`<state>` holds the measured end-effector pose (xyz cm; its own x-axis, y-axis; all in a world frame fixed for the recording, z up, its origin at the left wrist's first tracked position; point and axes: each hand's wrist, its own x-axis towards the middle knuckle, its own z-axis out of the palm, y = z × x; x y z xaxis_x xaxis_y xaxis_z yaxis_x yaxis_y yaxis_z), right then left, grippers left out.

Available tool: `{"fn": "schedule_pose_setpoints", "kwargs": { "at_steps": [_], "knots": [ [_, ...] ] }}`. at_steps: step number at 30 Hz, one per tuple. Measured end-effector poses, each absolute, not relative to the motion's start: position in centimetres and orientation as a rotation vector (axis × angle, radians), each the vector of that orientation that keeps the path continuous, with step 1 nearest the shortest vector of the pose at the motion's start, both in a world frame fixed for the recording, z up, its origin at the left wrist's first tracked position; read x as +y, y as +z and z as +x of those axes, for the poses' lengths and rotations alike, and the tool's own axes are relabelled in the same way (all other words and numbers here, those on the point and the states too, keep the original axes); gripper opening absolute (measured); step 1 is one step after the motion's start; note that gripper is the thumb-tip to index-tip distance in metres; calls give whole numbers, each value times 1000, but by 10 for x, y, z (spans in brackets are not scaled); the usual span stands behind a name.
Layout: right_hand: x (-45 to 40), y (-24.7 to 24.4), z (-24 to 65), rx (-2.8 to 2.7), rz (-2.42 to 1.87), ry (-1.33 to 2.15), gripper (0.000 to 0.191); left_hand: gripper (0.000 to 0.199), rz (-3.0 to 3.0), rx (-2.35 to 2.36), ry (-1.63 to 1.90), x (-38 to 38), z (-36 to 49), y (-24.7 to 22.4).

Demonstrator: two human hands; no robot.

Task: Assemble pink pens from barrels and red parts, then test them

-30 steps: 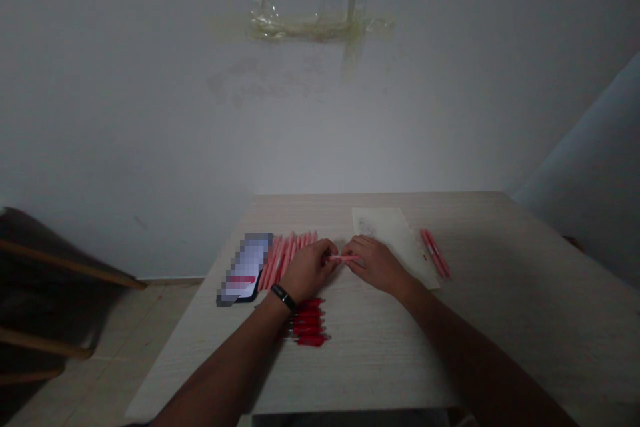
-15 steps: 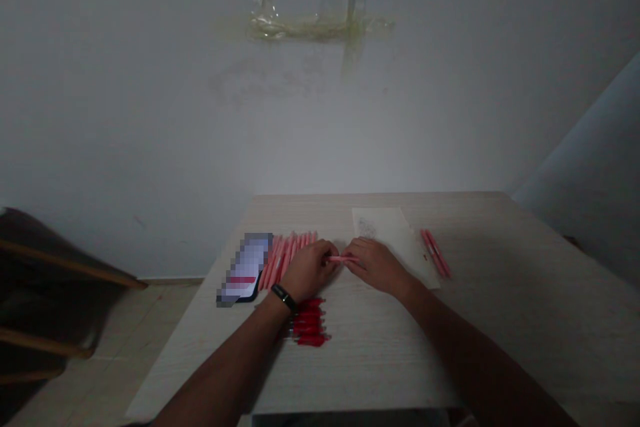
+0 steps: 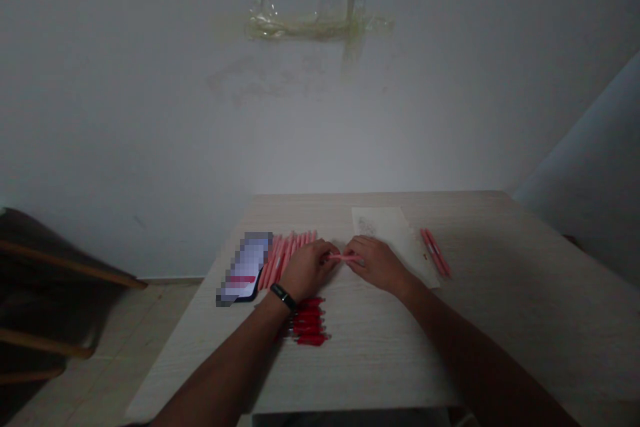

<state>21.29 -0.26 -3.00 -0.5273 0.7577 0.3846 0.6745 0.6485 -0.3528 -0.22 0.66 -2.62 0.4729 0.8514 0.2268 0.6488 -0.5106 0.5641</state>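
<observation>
From my head camera, the fingers (image 3: 325, 259) of my left hand (image 3: 309, 271) and my right hand (image 3: 377, 265) are pinched together on one slim pink plastic pen barrel (image 3: 344, 257), held between them over the pale wood-grain table (image 3: 380, 373). Around them lie a tight row of roughly ten pink barrels (image 3: 290, 255), about five glossy red pen parts (image 3: 309, 323), two pink pens (image 3: 435, 253), a thin paper sheet (image 3: 385, 233) and one pixelated phone (image 3: 245, 268).
</observation>
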Motion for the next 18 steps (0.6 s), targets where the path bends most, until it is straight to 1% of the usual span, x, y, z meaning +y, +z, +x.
{"fn": "schedule_pose_setpoints", "kwargs": {
  "at_steps": [9,18],
  "knots": [
    [-2,-30,214,-2343,-1102,239,3,28,2323,1220,689,8,-5,-22],
    [-3,-30,213,-2362,-1102,242,13,22,2320,1227,711,7,-4,-21]
  ]
}}
